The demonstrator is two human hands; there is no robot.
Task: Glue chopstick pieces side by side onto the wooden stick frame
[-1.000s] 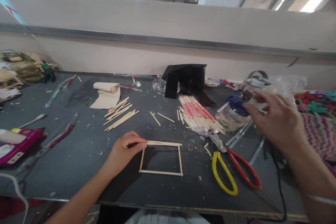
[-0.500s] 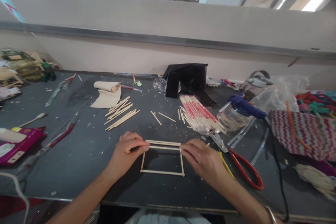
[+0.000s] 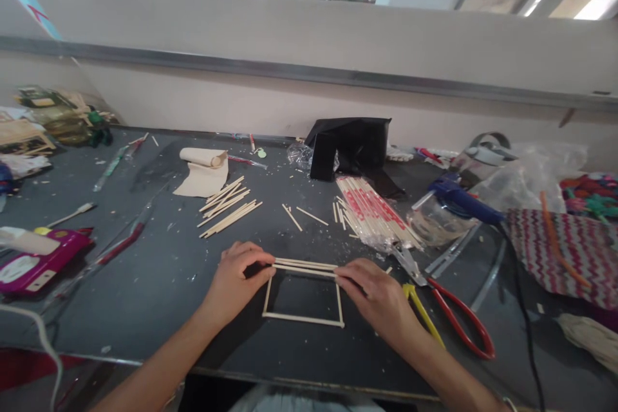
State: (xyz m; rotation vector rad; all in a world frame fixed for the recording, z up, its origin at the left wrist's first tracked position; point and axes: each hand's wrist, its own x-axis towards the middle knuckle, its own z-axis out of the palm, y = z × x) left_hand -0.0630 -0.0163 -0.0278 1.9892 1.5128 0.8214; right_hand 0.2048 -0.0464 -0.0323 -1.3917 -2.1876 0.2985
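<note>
A rectangular frame of thin wooden sticks lies on the dark table in front of me. Along its far side, a few sticks run close together. My left hand pinches the left end of this far side between thumb and fingers. At the right end, my right hand has its fingertips closed on the sticks too. Pliers with one red and one yellow handle rest just right of my right hand, which partly hides the yellow handle.
Loose wooden sticks lie beyond my left hand, near a beige cloth roll. A packet of sticks and a blue glue gun sit on the right, with its cord trailing forward. A magenta device stands at left.
My right hand has left the blue glue gun and come down to the frame's right end. My left hand stays at the left end. The sticks on the far side are now closer together.
</note>
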